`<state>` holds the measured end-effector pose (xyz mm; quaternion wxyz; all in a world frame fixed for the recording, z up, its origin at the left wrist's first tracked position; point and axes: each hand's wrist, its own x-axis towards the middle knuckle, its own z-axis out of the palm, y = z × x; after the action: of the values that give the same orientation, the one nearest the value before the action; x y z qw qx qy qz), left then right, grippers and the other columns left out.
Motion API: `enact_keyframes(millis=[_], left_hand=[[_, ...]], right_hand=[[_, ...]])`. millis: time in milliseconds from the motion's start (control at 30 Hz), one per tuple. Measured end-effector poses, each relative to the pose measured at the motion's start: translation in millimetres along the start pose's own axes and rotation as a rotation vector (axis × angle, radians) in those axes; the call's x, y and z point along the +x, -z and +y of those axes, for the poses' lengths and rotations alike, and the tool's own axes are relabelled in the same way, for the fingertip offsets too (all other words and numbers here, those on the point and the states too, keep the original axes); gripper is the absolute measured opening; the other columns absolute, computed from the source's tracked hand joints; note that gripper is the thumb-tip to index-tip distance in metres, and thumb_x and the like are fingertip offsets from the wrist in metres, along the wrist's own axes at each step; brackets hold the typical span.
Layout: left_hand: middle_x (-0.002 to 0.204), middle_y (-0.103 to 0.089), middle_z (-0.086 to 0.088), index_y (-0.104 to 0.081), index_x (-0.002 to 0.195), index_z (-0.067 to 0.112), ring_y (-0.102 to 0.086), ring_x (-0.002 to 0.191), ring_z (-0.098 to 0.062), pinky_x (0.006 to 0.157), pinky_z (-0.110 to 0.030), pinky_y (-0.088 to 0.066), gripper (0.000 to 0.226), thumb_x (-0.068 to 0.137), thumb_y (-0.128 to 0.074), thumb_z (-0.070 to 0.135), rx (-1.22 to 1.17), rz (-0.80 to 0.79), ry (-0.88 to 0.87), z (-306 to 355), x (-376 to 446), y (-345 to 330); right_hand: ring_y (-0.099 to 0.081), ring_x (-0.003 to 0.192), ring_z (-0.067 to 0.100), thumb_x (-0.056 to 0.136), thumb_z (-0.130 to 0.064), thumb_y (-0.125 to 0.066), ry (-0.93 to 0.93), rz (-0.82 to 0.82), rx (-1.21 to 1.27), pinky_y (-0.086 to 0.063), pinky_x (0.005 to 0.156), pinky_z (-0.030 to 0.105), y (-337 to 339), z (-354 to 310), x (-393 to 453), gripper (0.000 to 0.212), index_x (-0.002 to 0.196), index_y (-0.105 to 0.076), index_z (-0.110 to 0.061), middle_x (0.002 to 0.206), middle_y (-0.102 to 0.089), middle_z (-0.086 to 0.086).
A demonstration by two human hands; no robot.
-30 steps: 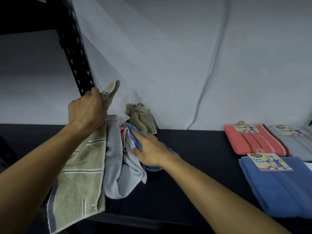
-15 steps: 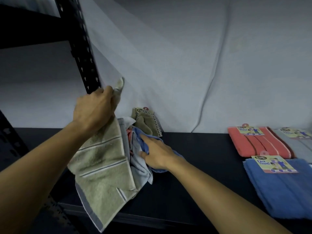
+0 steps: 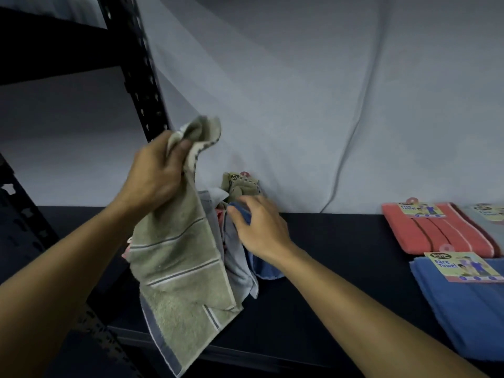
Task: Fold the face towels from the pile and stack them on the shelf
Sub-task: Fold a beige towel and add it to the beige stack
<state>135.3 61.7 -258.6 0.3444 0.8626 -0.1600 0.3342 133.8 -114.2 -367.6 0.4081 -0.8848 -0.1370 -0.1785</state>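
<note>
My left hand [image 3: 155, 177] grips the top corner of an olive green striped face towel [image 3: 180, 266], which hangs down in front of the shelf edge. Behind it lies the loose pile [image 3: 237, 257] of towels on the dark shelf [image 3: 341, 255]: a light grey one, a blue one, a bit of pink, and an olive one with a label at the back. My right hand [image 3: 259, 227] rests on the pile, fingers pinching the blue towel [image 3: 241, 214]. At the right lie folded towels: a coral one [image 3: 436, 233], a blue one [image 3: 469, 309] and a grey one [image 3: 491, 225], each with a label.
A black perforated shelf upright [image 3: 139, 77] rises behind my left hand. A black brace [image 3: 24, 230] runs diagonally at the lower left. A pale sheet [image 3: 300, 105] hangs as a backdrop behind the shelf.
My left hand has lifted the olive towel higher and to the right, away from the pile. My right hand has shifted up the pile onto the blue towel.
</note>
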Motion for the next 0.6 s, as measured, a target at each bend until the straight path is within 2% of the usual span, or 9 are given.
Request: enact_keyframes(millis=[67, 100, 133, 200, 267, 367, 433, 533, 600], left_hand=[[0.058, -0.055, 0.024, -0.053, 0.079, 0.027, -0.049, 0.055, 0.006, 0.054, -0.01, -0.038, 0.026, 0.104, -0.047, 0.022, -0.24, 0.047, -0.008, 28.3, 4.6, 8.5], [0.058, -0.054, 0.023, -0.054, 0.079, 0.026, -0.048, 0.055, 0.006, 0.056, -0.009, -0.038, 0.027, 0.104, -0.047, 0.019, -0.353, 0.063, 0.0, 40.8, 6.2, 12.0], [0.063, -0.056, 0.02, -0.058, 0.082, 0.026, -0.049, 0.06, 0.004, 0.06, -0.012, -0.041, 0.026, 0.104, -0.047, 0.019, -0.446, 0.073, 0.013, 52.5, 7.1, 14.8], [0.072, -0.06, 0.008, -0.065, 0.087, 0.026, -0.054, 0.067, -0.008, 0.066, -0.023, -0.047, 0.024, 0.104, -0.048, 0.022, -0.605, 0.071, 0.056, 74.2, 7.8, 17.2], [0.071, -0.06, 0.002, -0.067, 0.085, 0.024, -0.054, 0.064, -0.013, 0.064, -0.029, -0.049, 0.026, 0.103, -0.049, 0.026, -0.75, 0.048, 0.113, 93.6, 7.4, 15.2], [0.065, -0.057, -0.001, -0.063, 0.082, 0.022, -0.052, 0.058, -0.016, 0.056, -0.028, -0.048, 0.026, 0.103, -0.049, 0.029, -0.906, -0.003, 0.185, 123.0, 2.2, 3.2], [0.059, -0.057, 0.001, -0.06, 0.082, 0.02, -0.053, 0.055, -0.014, 0.052, -0.025, -0.048, 0.026, 0.103, -0.048, 0.029, -0.972, -0.033, 0.234, 141.2, -4.0, -10.2], [0.058, -0.058, 0.003, -0.06, 0.082, 0.022, -0.053, 0.055, -0.013, 0.051, -0.024, -0.049, 0.025, 0.103, -0.048, 0.03, -1.051, -0.09, 0.29, 164.1, -16.9, -33.7], [0.058, -0.059, 0.004, -0.059, 0.084, 0.022, -0.055, 0.055, -0.011, 0.051, -0.022, -0.049, 0.024, 0.104, -0.047, 0.03, -1.091, -0.132, 0.315, 178.2, -24.5, -48.0]], right_hand=[[-0.042, 0.128, 0.014, 0.094, -0.059, -0.04, 0.024, 0.013, 0.172, -0.039, 0.106, 0.04, 7.9, -16.7, 6.6, 0.056, 0.135, -0.051, -0.021, 0.135, -0.052, -0.002], [-0.043, 0.128, 0.012, 0.092, -0.064, -0.038, 0.028, 0.017, 0.263, -0.038, 0.108, 0.041, 13.2, -24.6, 9.3, 0.063, 0.137, -0.049, -0.022, 0.135, -0.053, -0.002], [-0.045, 0.128, 0.011, 0.091, -0.065, -0.038, 0.023, 0.009, 0.34, -0.038, 0.108, 0.04, 20.4, -31.8, 10.9, 0.065, 0.139, -0.046, -0.023, 0.136, -0.053, -0.001], [-0.046, 0.127, 0.009, 0.096, -0.055, -0.042, 0.003, -0.044, 0.474, -0.036, 0.111, 0.037, 38.1, -42.3, 9.7, 0.059, 0.145, -0.039, -0.023, 0.14, -0.051, 0.001], [-0.045, 0.13, 0.008, 0.098, -0.041, -0.05, 0.008, -0.137, 0.583, -0.036, 0.111, 0.031, 56.7, -46.9, 1.4, 0.053, 0.147, -0.038, -0.022, 0.145, -0.047, -0.003], [-0.054, 0.121, 0.011, 0.096, -0.012, -0.058, 0.053, -0.199, 0.609, -0.043, 0.102, 0.024, 80.9, -41.3, -17.9, 0.042, 0.138, -0.05, -0.013, 0.134, -0.057, 0.006], [-0.057, 0.116, 0.012, 0.093, -0.004, -0.061, 0.032, -0.211, 0.587, -0.044, 0.102, 0.025, 96.8, -29.8, -30.9, 0.042, 0.134, -0.055, -0.01, 0.131, -0.059, 0.011], [-0.051, 0.127, 0.017, 0.093, -0.008, -0.062, -0.047, -0.26, 0.541, -0.039, 0.11, 0.039, 119.9, -7.6, -50.6, 0.046, 0.138, -0.051, -0.013, 0.138, -0.055, 0.007], [-0.056, 0.122, 0.014, 0.095, -0.023, -0.059, -0.129, -0.28, 0.53, -0.042, 0.108, 0.04, 132.3, 8.8, -64.7, 0.039, 0.134, -0.055, -0.024, 0.132, -0.06, 0.0]])
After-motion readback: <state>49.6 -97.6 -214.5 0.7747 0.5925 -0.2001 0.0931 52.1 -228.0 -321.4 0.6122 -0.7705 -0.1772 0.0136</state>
